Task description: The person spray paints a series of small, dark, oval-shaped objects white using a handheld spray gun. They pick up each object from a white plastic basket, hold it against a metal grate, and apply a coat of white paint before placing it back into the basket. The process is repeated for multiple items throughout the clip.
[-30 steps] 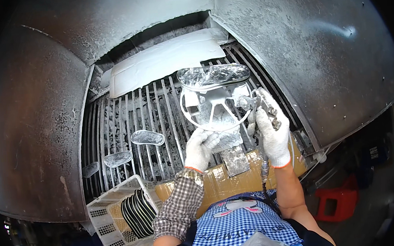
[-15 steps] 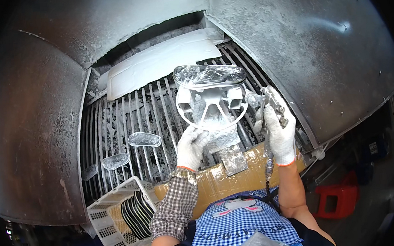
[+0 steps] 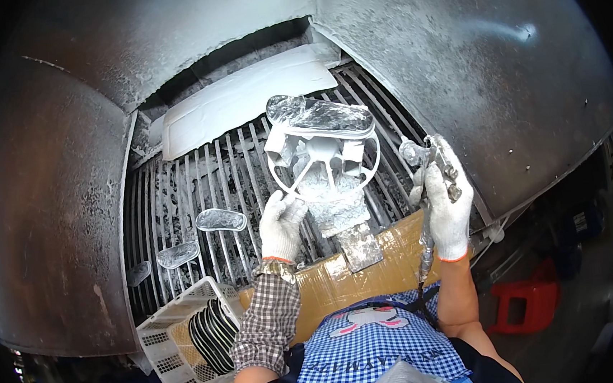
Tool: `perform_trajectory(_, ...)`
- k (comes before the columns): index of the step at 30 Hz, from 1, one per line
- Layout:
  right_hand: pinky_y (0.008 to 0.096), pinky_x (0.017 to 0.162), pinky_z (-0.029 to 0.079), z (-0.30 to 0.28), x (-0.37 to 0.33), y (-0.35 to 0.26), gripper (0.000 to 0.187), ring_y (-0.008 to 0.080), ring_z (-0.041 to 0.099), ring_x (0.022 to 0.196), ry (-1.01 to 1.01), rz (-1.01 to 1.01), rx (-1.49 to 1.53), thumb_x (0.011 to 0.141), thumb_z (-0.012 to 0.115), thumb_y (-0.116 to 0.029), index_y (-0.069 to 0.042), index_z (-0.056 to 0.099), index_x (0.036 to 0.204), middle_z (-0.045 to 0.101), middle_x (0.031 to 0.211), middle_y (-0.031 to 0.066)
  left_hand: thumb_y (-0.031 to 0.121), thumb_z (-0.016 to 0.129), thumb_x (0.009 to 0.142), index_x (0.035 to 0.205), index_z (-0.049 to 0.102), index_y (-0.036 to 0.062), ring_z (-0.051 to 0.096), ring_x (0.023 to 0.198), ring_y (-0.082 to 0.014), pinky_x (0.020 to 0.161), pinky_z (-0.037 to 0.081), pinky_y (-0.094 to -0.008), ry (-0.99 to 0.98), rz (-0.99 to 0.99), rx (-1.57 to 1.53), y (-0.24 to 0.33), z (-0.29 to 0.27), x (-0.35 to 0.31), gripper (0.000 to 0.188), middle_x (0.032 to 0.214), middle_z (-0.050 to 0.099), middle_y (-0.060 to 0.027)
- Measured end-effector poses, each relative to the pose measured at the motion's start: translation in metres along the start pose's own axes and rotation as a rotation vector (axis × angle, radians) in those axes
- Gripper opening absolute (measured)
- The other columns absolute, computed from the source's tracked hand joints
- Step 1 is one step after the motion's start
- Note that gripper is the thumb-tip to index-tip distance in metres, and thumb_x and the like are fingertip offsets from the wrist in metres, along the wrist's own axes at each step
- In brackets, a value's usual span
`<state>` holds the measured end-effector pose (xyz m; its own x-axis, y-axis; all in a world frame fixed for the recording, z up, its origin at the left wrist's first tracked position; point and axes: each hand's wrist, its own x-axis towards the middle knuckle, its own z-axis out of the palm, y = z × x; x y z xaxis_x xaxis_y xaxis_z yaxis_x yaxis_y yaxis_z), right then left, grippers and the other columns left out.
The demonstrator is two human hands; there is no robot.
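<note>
A white-coated spoked wheel point(image 3: 322, 148) sits on a crusted block point(image 3: 341, 214) above the slatted grating. Two square white blocks rise from it, carrying a dark, shiny, elongated rounded plate point(image 3: 322, 114) that lies tilted. My left hand point(image 3: 282, 226), in a white knit glove, pinches the near-left rim of the wheel. In my gloved right hand point(image 3: 450, 205) is a powder-crusted spray gun point(image 3: 413, 152), held upright to the right of the wheel and apart from it. Its hose point(image 3: 425, 258) hangs down below the hand.
Three similar rounded plates point(image 3: 221, 220) lie on the slatted grating point(image 3: 239, 161) at left. A white plastic basket point(image 3: 162, 347) holds several dark plates at front left. Taped brown cardboard point(image 3: 314, 292) covers the front edge. Metal walls point(image 3: 486, 91) enclose the grating; a white sheet point(image 3: 241, 96) lies behind.
The wheel has turned a little, and the plate on top now slants down to the right. My right hand has moved the spray gun slightly right, away from the wheel.
</note>
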<state>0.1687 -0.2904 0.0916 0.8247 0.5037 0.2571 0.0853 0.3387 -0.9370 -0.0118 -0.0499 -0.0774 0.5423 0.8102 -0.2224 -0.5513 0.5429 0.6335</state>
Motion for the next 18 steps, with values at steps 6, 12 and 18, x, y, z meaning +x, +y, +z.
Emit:
perform_trajectory(6,0.0216,0.067,0.052,-0.001,-0.019,-0.014,0.054,0.0066,0.06,0.075,-0.113,0.097,0.051,0.108,0.064,-0.014,0.005,0.049,0.155,0.067,0.094,0.0044,0.016,0.059,0.101,0.127,0.063,-0.0032,0.071,0.102,-0.0346,0.093,0.061,-0.0481,-0.069,-0.1,-0.029,-0.033,0.017,-0.017,0.032,0.111,0.072,-0.0176)
perform_trajectory(12,0.0211,0.068,0.052,-0.011,-0.012,-0.008,0.053,0.0061,0.06,0.076,-0.01,0.046,0.039,0.109,0.063,-0.014,0.004,0.048,0.157,0.068,0.097,0.0046,0.017,0.063,0.1,0.137,0.058,-0.0036,0.068,0.116,-0.043,0.101,0.058,-0.0532,-0.074,-0.255,-0.189,-0.053,0.041,-0.027,0.042,0.126,0.067,-0.0236)
perform_trajectory(18,0.0229,0.068,0.054,-0.024,-0.015,-0.009,0.052,0.0079,0.063,0.074,-0.096,0.08,0.093,0.109,0.064,-0.014,0.005,0.049,0.155,0.068,0.091,0.0051,0.021,0.061,0.104,0.147,0.054,-0.0027,0.068,0.118,-0.0383,0.103,0.057,-0.0525,-0.093,-0.229,-0.154,-0.041,0.03,-0.019,0.049,0.136,0.067,-0.0207)
